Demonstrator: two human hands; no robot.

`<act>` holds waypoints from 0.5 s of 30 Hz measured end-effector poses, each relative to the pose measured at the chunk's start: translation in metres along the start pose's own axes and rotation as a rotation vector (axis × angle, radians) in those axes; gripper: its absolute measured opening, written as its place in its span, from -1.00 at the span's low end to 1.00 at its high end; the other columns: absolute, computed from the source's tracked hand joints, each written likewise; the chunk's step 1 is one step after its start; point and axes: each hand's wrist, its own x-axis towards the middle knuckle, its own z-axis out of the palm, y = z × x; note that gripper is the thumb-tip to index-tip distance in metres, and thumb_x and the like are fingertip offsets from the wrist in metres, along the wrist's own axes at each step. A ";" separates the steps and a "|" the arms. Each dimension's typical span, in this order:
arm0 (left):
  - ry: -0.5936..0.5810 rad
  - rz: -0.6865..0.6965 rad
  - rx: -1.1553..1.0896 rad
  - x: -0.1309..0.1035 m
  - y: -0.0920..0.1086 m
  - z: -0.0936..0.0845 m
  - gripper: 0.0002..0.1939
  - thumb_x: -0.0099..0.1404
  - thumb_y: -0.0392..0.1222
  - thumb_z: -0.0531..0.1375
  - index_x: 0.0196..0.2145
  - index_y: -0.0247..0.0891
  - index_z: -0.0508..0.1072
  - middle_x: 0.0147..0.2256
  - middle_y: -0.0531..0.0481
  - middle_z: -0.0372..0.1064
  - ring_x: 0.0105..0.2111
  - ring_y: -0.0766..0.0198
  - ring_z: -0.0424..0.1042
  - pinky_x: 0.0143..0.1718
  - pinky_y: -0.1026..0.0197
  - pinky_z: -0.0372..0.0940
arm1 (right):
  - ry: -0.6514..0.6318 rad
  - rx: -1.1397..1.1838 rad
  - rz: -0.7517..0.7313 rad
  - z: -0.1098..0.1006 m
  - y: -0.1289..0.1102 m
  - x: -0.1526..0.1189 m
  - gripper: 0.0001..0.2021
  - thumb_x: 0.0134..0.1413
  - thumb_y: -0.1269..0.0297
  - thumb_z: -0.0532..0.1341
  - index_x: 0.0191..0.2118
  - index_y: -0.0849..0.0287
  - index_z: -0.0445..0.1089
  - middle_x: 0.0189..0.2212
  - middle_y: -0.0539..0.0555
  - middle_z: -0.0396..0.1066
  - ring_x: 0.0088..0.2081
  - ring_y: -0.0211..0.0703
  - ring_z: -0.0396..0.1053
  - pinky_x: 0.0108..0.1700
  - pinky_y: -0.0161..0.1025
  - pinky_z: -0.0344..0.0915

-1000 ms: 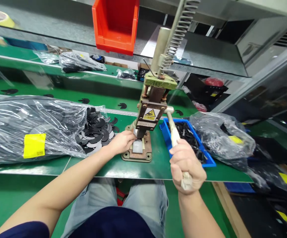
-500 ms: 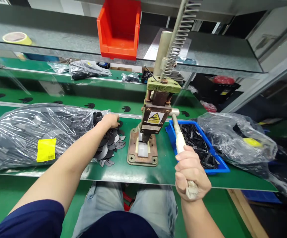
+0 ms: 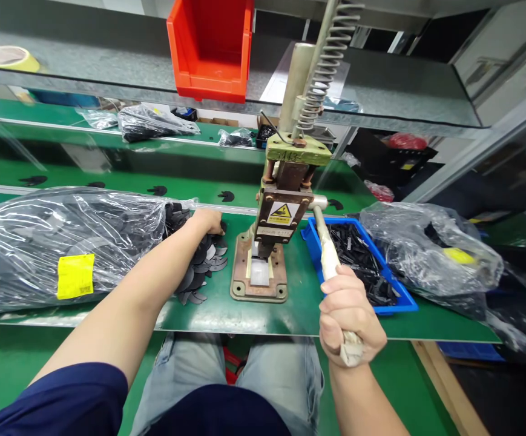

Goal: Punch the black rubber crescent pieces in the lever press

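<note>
My left hand (image 3: 209, 220) reaches into a heap of flat black curved pieces (image 3: 201, 264) at the mouth of a clear plastic bag (image 3: 108, 218). Its fingers are curled down among the pieces, and what they pinch is hidden. My right hand (image 3: 348, 312) is wrapped round the tape-covered lever handle (image 3: 328, 257) of a hand press (image 3: 277, 221). Under the press head, a pale block (image 3: 259, 272) sits on the metal base (image 3: 239, 289). The lever slants down toward me.
Right of the press is a blue tray (image 3: 405, 306) of small black parts, beside another plastic bag (image 3: 435, 254). Behind, spaced black pieces (image 3: 226, 196) lie on a green surface. A red bin (image 3: 211, 85) and yellow tape roll (image 3: 9, 59) rest on the shelf above.
My left hand has shifted slightly over the heap, its fingers tucked lower among the pieces. My right hand keeps its grip on the lever. The whole view has moved a little.
</note>
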 end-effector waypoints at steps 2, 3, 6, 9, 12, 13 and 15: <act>-0.013 0.007 -0.025 0.000 0.002 0.002 -0.37 -0.02 0.14 0.48 -0.06 -0.29 0.61 0.05 -0.38 0.59 0.05 -0.20 0.56 0.03 0.04 0.42 | 0.006 0.000 0.003 0.000 0.000 0.000 -0.83 0.11 0.32 0.29 -0.48 0.03 0.37 -0.52 -0.05 0.41 -0.32 -0.05 0.48 0.18 0.33 0.39; -0.015 0.012 -0.044 0.001 0.003 0.004 -0.40 -0.03 0.11 0.48 -0.10 -0.29 0.61 -0.01 -0.35 0.61 0.00 -0.16 0.58 0.00 0.07 0.43 | 0.007 0.001 0.001 0.001 0.000 0.000 -0.83 0.12 0.32 0.28 -0.48 0.03 0.36 -0.53 -0.05 0.41 -0.31 -0.05 0.47 0.18 0.33 0.39; 0.021 0.045 -0.126 -0.001 0.007 0.006 -0.56 -0.02 0.02 0.47 -0.22 -0.24 0.59 -0.15 -0.24 0.64 -0.11 -0.06 0.60 -0.08 0.12 0.42 | 0.004 -0.007 -0.009 0.001 0.000 0.000 -0.82 0.14 0.31 0.27 -0.48 0.04 0.35 -0.53 -0.04 0.40 -0.30 -0.05 0.46 0.17 0.33 0.39; 0.123 0.087 -0.242 -0.007 0.012 0.004 -0.74 0.07 -0.03 0.41 -0.36 -0.20 0.51 -0.27 -0.14 0.61 -0.15 -0.02 0.58 -0.12 0.14 0.38 | -0.007 -0.014 -0.023 0.001 0.000 0.001 -0.82 0.15 0.31 0.27 -0.47 0.04 0.36 -0.52 -0.04 0.40 -0.29 -0.06 0.47 0.17 0.32 0.39; 0.251 0.113 -0.389 -0.019 0.017 0.001 -0.79 0.19 -0.04 0.32 -0.40 -0.19 0.41 -0.34 -0.09 0.56 -0.18 0.04 0.56 -0.19 0.17 0.33 | -0.013 -0.008 -0.035 0.000 0.000 0.001 -0.81 0.16 0.32 0.28 -0.48 0.06 0.36 -0.51 -0.04 0.41 -0.27 -0.07 0.47 0.18 0.31 0.39; 0.281 0.123 -0.444 -0.025 0.019 0.001 -0.79 0.23 -0.04 0.29 -0.40 -0.19 0.37 -0.36 -0.07 0.54 -0.21 0.08 0.55 -0.22 0.19 0.32 | -0.012 -0.007 -0.039 0.000 0.000 0.001 -0.81 0.16 0.33 0.28 -0.48 0.07 0.36 -0.50 -0.05 0.41 -0.27 -0.08 0.47 0.18 0.30 0.39; 0.306 0.148 -0.541 -0.039 0.023 0.005 -0.77 0.32 -0.05 0.22 -0.41 -0.18 0.31 -0.38 -0.03 0.52 -0.29 0.15 0.55 -0.30 0.24 0.31 | -0.008 -0.001 -0.045 0.000 0.000 0.002 -0.80 0.16 0.33 0.28 -0.48 0.08 0.36 -0.50 -0.05 0.41 -0.27 -0.09 0.47 0.18 0.30 0.39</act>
